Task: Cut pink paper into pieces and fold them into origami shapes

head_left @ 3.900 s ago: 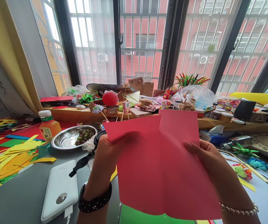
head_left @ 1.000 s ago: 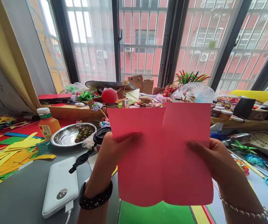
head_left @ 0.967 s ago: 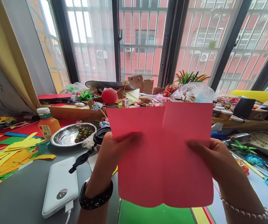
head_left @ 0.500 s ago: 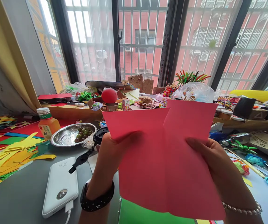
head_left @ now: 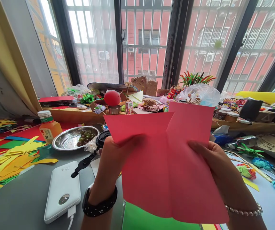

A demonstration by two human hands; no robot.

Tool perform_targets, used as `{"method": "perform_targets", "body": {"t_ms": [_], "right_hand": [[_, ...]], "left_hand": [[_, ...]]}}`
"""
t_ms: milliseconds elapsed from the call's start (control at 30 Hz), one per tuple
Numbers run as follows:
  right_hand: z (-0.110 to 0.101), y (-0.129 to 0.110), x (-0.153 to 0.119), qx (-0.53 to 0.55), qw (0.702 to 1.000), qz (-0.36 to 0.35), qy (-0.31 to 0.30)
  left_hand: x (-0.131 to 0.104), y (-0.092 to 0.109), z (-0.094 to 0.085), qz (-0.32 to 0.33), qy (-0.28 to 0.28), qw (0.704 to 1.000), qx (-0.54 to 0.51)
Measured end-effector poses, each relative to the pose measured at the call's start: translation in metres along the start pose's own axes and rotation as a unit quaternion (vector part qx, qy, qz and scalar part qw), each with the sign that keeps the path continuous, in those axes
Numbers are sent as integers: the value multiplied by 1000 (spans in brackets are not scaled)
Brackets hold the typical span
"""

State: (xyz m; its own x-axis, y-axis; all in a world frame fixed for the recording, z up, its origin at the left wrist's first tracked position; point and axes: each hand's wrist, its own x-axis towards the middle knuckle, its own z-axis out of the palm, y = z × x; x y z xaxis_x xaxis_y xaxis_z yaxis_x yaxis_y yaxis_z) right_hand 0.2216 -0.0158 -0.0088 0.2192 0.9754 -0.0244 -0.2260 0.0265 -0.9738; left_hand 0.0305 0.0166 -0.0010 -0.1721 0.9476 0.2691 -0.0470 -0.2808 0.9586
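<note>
A sheet of red paper [head_left: 152, 175] is held up in front of me, with a crease running down its middle. From its top edge a split runs part way down, and the two upper flaps stand apart. My left hand [head_left: 118, 156] is closed on the left flap, thumb on the near face and the other fingers hidden behind. My right hand [head_left: 214, 159] pinches the right edge in the same way. Under the red sheet lies green paper [head_left: 147, 218] on the table.
To the left are a white power bank [head_left: 63, 191] with a cable, cut yellow strips [head_left: 10, 163], a juice bottle [head_left: 48, 127] and a metal plate [head_left: 65, 140] holding grapes. On the right lie folded paper flowers [head_left: 246, 171]. Craft supplies crowd the windowsill behind.
My right hand has shifted slightly left, bringing the right flap of the red paper inward. My left hand has hardly moved.
</note>
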Motion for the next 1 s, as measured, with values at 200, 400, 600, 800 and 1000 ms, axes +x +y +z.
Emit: {"method": "perform_targets", "body": {"t_ms": [200, 400, 600, 800, 1000], "right_hand": [[0, -1, 0, 3, 1000, 5, -7], [-2, 0, 2, -21, 1000, -2, -3], [-13, 1, 9, -4, 999, 15, -50], [-14, 1, 7, -20, 999, 1, -38], [-18, -1, 10, -42, 998, 14, -39]], "left_hand": [[1, -1, -1, -4, -12, 1000, -6], [0, 0, 0, 13, -4, 1000, -10], [-4, 8, 3, -10, 38, 999, -14], [-4, 10, 4, -15, 24, 998, -51], [1, 5, 1, -42, -19, 997, -67]]}}
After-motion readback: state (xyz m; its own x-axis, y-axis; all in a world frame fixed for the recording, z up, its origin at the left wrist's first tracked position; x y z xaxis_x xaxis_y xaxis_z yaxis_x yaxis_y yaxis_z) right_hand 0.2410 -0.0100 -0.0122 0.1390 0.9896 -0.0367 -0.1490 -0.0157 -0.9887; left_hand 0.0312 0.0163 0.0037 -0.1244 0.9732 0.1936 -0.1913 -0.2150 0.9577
